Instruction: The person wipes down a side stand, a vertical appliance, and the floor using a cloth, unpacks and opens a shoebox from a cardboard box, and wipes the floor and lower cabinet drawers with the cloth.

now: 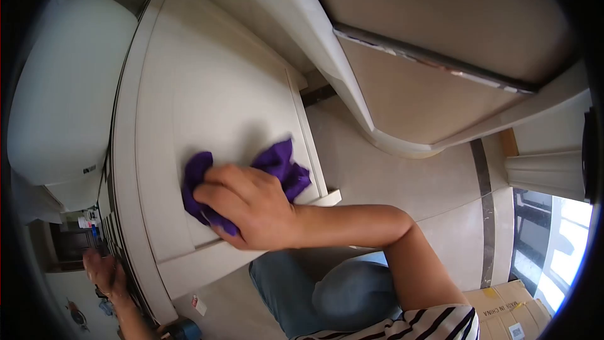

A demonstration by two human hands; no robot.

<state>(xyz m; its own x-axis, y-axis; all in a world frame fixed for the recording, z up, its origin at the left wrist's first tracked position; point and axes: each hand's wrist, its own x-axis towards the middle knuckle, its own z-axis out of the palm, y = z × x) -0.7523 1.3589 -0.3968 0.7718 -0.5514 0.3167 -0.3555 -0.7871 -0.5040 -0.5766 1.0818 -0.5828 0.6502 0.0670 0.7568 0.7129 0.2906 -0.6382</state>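
Fingers of the right hand (255,214), bent closed over a bunched purple cloth (283,167), hold it against the pale panel (220,94), near its lower edge. The left hand (107,277), blurred, lies beyond the panel's left side, apart from the cloth; its finger spread cannot be told.

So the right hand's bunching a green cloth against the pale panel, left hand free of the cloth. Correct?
Not the colour: the head view shows a purple cloth. The rest holds: right hand bunching it against the pale panel, left hand free of it.
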